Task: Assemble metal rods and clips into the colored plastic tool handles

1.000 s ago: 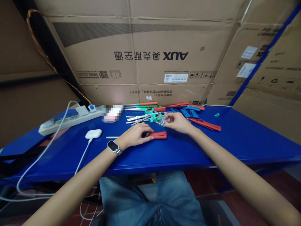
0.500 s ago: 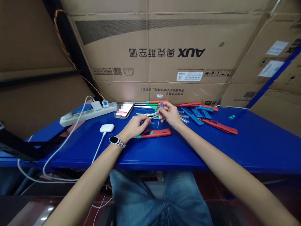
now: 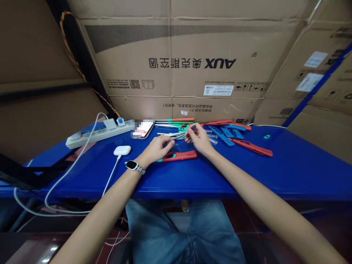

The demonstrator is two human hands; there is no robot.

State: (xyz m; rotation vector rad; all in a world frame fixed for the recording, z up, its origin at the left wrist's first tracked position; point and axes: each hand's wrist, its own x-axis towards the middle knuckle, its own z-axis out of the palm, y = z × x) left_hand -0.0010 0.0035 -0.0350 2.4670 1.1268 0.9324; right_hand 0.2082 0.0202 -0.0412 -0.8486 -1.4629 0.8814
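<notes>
My right hand [image 3: 200, 139] is closed round the purple handle of a small screwdriver [image 3: 193, 128], its thin shaft slanting down to the left. My left hand [image 3: 159, 148] rests on the table with thumb and fingers drawn together; what they hold, if anything, is too small to make out. Between the hands lie several tiny screws [image 3: 177, 145]. Just in front of them is a long-nosed lighter [image 3: 180, 156] with a red body and a green part, its nose end behind my left wrist. Silver metal tubes [image 3: 169, 135] lie loosely behind the hands.
Red, blue and orange lighter shells lie at the right, among them a red shell [image 3: 251, 146] and a blue shell [image 3: 222, 136]. A phone [image 3: 144, 130], a power strip [image 3: 100, 135] and a white earbud case [image 3: 122, 150] with a cable are at the left. Cardboard [image 3: 170, 44] stands behind the blue table [image 3: 247, 176].
The screwdriver in my right hand has tilted from nearly upright to a lower slant, its handle now more covered by the fingers. My left hand stays about where it was. The view has shifted slightly.
</notes>
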